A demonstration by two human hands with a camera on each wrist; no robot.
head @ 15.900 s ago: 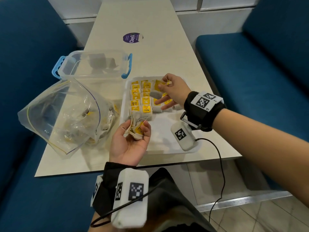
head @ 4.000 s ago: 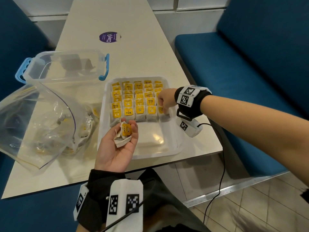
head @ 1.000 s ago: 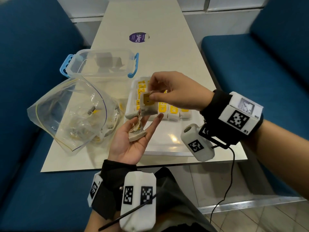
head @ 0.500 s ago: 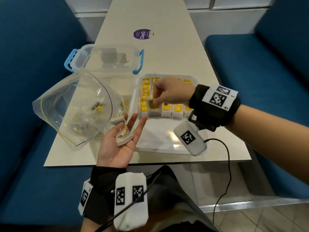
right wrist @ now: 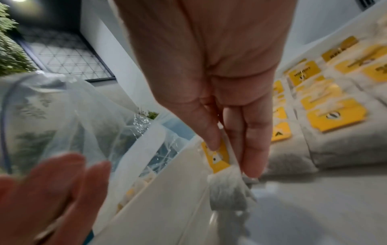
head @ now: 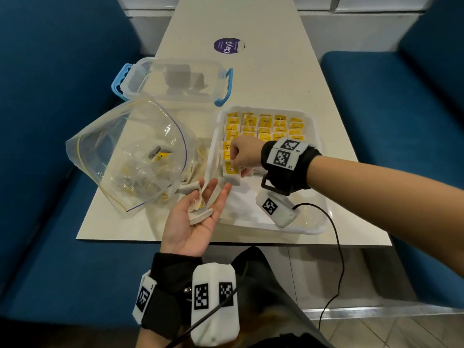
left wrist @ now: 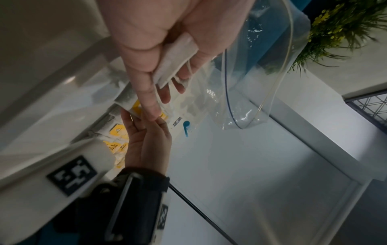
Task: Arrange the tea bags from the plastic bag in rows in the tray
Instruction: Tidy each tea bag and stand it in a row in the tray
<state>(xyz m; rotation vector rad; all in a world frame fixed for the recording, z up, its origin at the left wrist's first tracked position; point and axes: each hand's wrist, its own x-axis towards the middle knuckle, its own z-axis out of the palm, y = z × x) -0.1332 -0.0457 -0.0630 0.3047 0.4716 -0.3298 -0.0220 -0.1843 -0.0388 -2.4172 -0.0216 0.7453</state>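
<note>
At the tray's (head: 316,136) near-left corner your right hand (head: 244,155) pinches a tea bag (head: 231,174) upright — drop it there, while your flat left palm (head: 189,224) cradles spares (head: 199,214).

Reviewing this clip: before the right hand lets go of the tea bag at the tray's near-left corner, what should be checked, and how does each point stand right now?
1. Right hand pinches the yellow-tagged tea bag by its tag end: ok.
2. Bag is inside the white plastic tray, at the left end of a new near row: ok.
3. Bag lies flat, tag up like the rows behind it: not ok, its pouch hangs below the fingers in the right wrist view.
4. Bare tray floor ahead for more rows: ok.
5. Left hand, palm up, carries spare tea bags: ok.
6. Clear plastic zip bag holds more bags: ok.
</note>
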